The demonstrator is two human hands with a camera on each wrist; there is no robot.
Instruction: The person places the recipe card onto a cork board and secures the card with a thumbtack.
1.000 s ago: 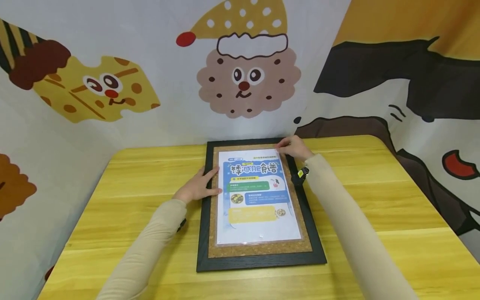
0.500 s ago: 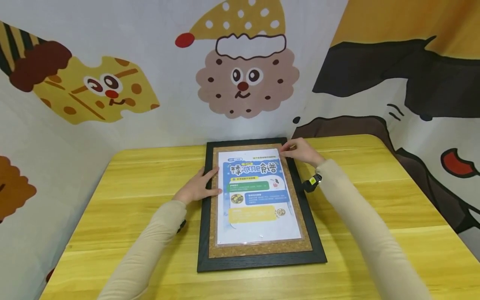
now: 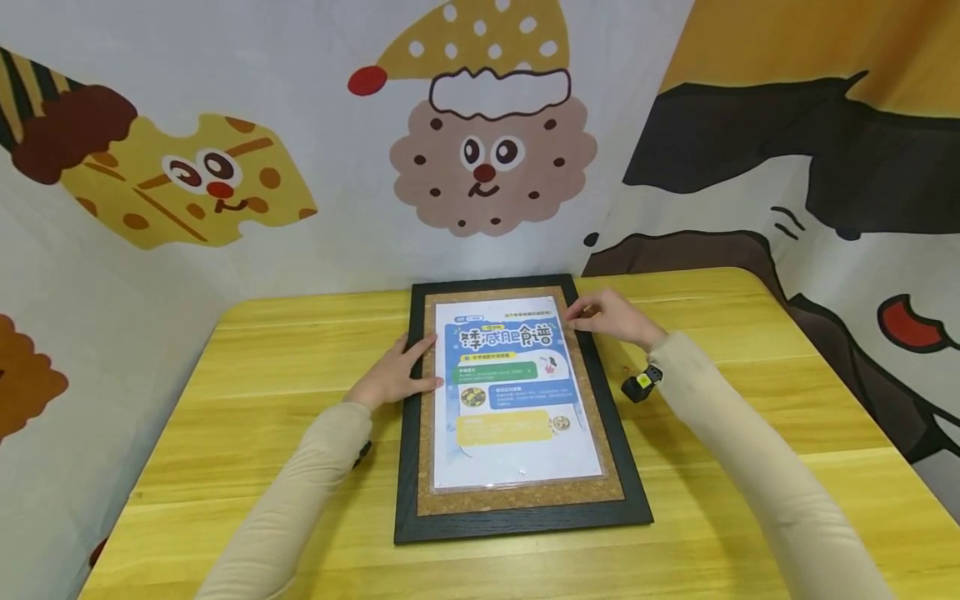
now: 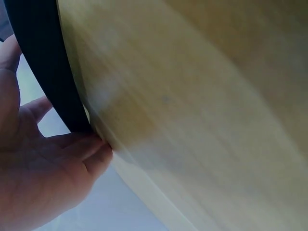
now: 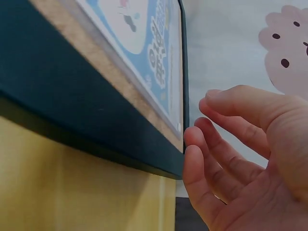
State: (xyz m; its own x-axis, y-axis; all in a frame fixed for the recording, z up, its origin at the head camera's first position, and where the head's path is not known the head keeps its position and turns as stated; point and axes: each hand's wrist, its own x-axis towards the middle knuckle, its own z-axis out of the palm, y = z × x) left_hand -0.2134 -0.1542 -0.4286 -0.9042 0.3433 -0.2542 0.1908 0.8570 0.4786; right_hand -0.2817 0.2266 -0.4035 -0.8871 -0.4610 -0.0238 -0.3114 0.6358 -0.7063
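Note:
A cork board [image 3: 517,500] in a black frame [image 3: 525,523] lies on the table. On its cork lies a printed sheet [image 3: 517,467] with blue, green and yellow text boxes, under a clear cover. My left hand [image 3: 390,375] rests on the frame's left side, fingers spread and fingertips at the sheet's left edge. In the left wrist view, fingers touch the frame's outer edge. My right hand [image 3: 611,317] hovers beside the sheet's upper right edge, its fingers loosely curled with nothing visible between them. A small pale pin [image 5: 179,127] sits at the sheet's corner in the right wrist view.
The yellow wood-grain table [image 3: 247,417] extends around the board on both sides. Behind it hangs a white cloth [image 3: 330,267] printed with cartoon food, close to the frame's far edge. A black band [image 3: 641,383] is on the right wrist.
My right hand has drawn away from the sheet's top right corner, moving right and slightly toward me. The left hand, board and sheet stay in place.

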